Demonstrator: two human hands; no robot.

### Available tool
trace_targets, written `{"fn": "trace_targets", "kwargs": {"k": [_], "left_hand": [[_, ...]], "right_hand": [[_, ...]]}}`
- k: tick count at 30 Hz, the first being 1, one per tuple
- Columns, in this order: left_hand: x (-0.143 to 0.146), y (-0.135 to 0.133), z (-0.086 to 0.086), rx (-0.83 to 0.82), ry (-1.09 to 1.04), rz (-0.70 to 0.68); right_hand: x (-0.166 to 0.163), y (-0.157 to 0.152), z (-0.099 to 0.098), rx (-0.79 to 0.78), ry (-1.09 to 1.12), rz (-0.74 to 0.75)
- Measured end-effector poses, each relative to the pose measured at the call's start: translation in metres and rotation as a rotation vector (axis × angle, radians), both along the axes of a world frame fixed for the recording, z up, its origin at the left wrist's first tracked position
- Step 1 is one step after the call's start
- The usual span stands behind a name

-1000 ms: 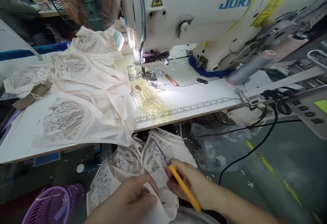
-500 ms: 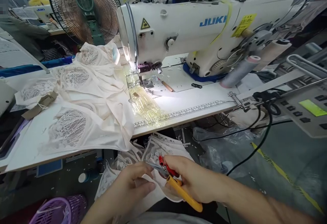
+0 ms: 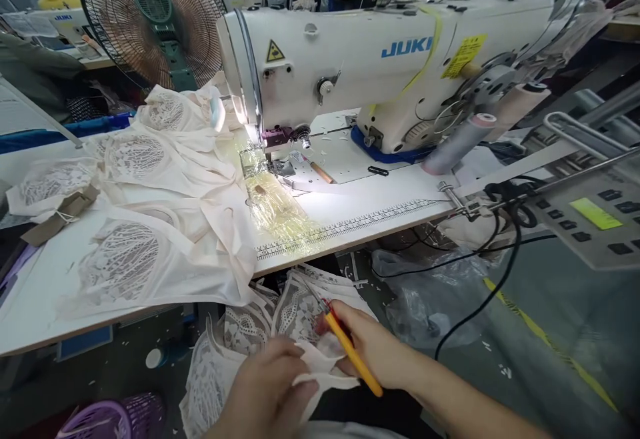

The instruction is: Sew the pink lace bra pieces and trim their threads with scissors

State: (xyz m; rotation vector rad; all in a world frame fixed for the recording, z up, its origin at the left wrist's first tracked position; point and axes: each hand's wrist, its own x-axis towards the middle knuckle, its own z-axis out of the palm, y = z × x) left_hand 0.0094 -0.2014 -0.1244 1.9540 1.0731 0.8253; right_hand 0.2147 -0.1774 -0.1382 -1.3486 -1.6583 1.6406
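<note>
My right hand [image 3: 375, 344] is wrapped around a pair of scissors [image 3: 353, 353] with a yellow and a red handle; their blades point up and away, over lace. Motion smears my left hand [image 3: 267, 382], which is closed on the white edge of a lace bra [image 3: 300, 309] over my lap. A loose white fold [image 3: 325, 380] of it lies between the two hands, close to the right fingers. Part of the garment is hidden behind my left hand.
More pale bras [image 3: 150, 225] are heaped on the white table [image 3: 380, 225], left of a sewing machine [image 3: 325, 59]. A fan [image 3: 155, 19] stands behind them. A purple basket [image 3: 100, 419] is on the floor at lower left. A control panel [image 3: 595, 212] juts out at right.
The scissors have turned so their blades point upward, away from the fabric edge. My left hand has moved slightly right and down with the cloth. The view has shifted a little.
</note>
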Motion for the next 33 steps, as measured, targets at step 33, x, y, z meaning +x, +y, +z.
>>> {"fn": "trace_targets", "kwargs": {"k": [33], "left_hand": [[-0.011,0.008,0.012,-0.845,-0.569,0.244]], "right_hand": [[-0.005,-0.021,0.011,0.029,0.105,-0.125]]}}
